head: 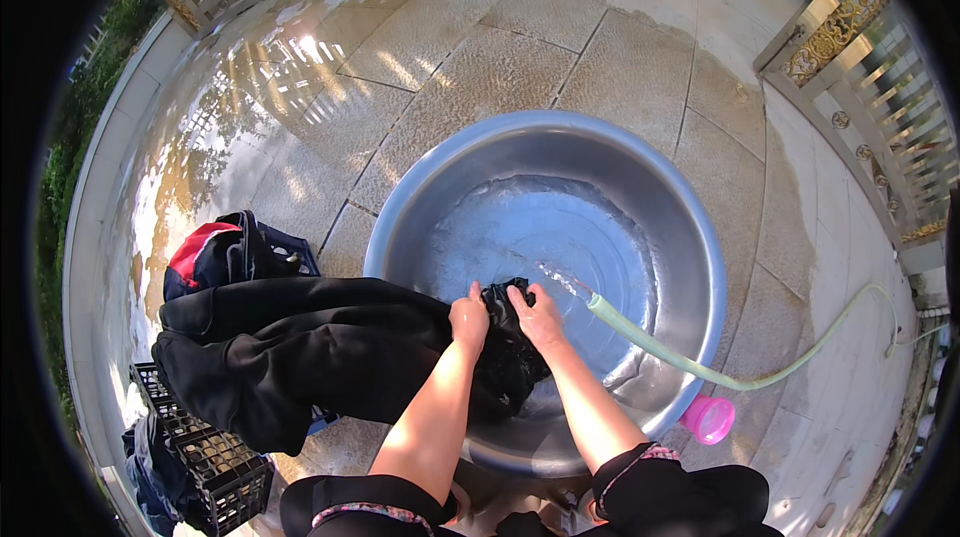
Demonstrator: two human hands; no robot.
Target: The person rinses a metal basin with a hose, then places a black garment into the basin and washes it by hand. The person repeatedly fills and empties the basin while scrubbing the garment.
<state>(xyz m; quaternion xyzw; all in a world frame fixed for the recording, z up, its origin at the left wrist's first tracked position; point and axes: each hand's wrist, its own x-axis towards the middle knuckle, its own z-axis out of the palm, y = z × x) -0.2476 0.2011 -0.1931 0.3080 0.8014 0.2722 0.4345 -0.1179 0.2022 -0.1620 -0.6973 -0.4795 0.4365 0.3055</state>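
Both my hands are over a large round metal basin (409,237) with shallow water in its bottom. My left hand (469,318) grips a wet bunched end of a black garment (300,357). Beside it, my right hand (538,313) holds the same wet part from the other side. The garment's dry-looking bulk drapes over the basin's left rim and rests on crates outside. A pale green hose (637,338) lies over the right rim, and water runs from its tip just right of my right hand.
Left of the basin, a dark blue crate (289,248) holds red and navy clothing (202,252). A black plastic crate (225,477) stands nearer, with dark cloth (154,469) over its side. By the right rim lies a pink plastic container (709,419). Wet stone paving (517,71) surrounds everything; metal gates (862,86) stand beyond.
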